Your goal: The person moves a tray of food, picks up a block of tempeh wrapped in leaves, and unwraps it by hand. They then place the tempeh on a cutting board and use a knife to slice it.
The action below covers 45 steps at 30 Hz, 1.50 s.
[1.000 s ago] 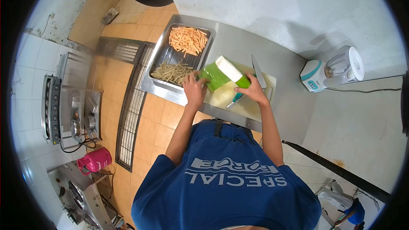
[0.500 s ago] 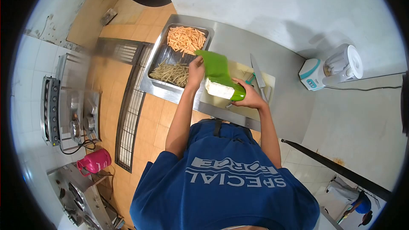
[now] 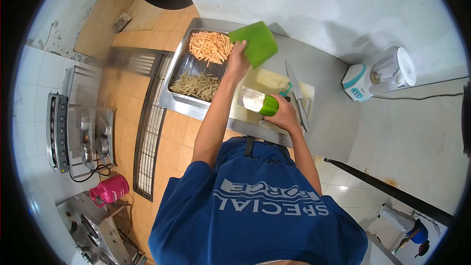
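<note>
My left hand (image 3: 237, 63) grips the edge of a flat green piece with rounded corners (image 3: 255, 43), held above the steel worktop. My right hand (image 3: 283, 116) is closed around the green end of a whitish, partly clear block-shaped item (image 3: 254, 100). I cannot make out exactly what that item is. It is over a cream cutting board (image 3: 267, 78). A large knife (image 3: 296, 86) rests along the board's right side, near a small teal-handled tool (image 3: 285, 90). Left of my hands, a steel tray (image 3: 182, 66) holds orange sticks (image 3: 210, 47) and greenish strips (image 3: 195, 86).
A white and teal blender (image 3: 360, 82) stands on the right with its cord running along the wall. Behind me on the left are a pink gas cylinder (image 3: 110, 188) and a stove (image 3: 88, 230). A floor grating (image 3: 149, 142) lies left of the worktop (image 3: 328, 108).
My left hand has lifted the green piece up and to the right, away from the whitish item. My right hand still holds that item, slightly lower.
</note>
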### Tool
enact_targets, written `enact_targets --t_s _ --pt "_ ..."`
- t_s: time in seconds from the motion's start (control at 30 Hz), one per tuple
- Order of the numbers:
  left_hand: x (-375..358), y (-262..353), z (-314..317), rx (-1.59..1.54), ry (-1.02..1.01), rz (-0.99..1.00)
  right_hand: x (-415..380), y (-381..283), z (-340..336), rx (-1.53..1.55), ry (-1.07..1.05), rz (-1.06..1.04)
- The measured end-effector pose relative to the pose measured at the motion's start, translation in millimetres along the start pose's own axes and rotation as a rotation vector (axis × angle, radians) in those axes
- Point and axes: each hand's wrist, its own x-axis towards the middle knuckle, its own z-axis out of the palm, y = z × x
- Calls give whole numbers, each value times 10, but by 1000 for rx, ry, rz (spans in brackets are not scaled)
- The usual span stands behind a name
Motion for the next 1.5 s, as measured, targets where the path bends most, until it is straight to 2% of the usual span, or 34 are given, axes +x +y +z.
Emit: enact_targets --t_s 0.03,0.1,0.13,0.2,0.23,0.3,0.33,0.4,0.43,0.47,0.53,0.57,0.63,0.77,0.83,0.87,0.93,1.07,1.13,1.17,1.23,1.37,1.43,1.5 --pt "69 -90 -139 0 0 -2 -8 4 9 -6 -3 -14" --pt "202 -265 -438 139 50 -292 -41 -20 28 -2 23 2" --pt "166 -217 -423 139 43 -289 -36 -25 25 0 48 13" --pt "-56 -152 -434 852 140 -491 -27 -30 34 -25 87 9" --pt "-173 -160 -444 856 135 -497 -39 -35 50 -48 118 12" --pt "-440 -192 -465 1053 303 -135 -50 -37 77 -52 139 55" --pt "-514 -290 -598 1054 303 -139 -37 -52 82 -60 160 89" --pt "-662 -534 -904 807 519 99 -9 -116 108 -47 186 134" --pt "-794 -499 -789 779 559 -1 1 -145 145 -35 212 178" --pt "-994 -489 -653 577 481 -210 31 -182 192 -31 207 174" --pt "-1166 -450 -353 484 412 -473 66 -216 296 85 280 213" --pt "-1196 -485 -308 483 415 -472 83 -233 334 85 277 212" --pt "-1251 -541 -302 318 269 -445 95 -263 404 120 259 200" --pt "-1197 -526 -447 340 265 -397 88 -203 475 146 237 106" --pt "-1203 -470 -503 262 282 -470 116 -140 475 343 178 47" --pt "-1202 -482 -502 265 277 -475 130 -105 473 343 183 51" --pt "-1201 -463 -459 205 330 -441 168 -152 402 722 21 169" --pt "-1200 -411 -354 185 344 -410 105 -366 220 505 -3 157" --pt "-1216 -379 -279 321 352 -336 74 -454 190 -18 247 -92" --pt "-1207 -414 -278 322 350 -336 77 -439 193 -18 248 -91" --pt "-1204 -509 -272 277 406 -210 82 -348 241 -181 312 -171" --pt "-1216 -570 -223 243 429 -151 143 -226 273 -30 354 -200" --pt "-1224 -570 -196 263 453 -133 155 -228 231 281 235 -8" --pt "-1232 -574 -175 247 444 -129 177 -184 213 352 172 28"
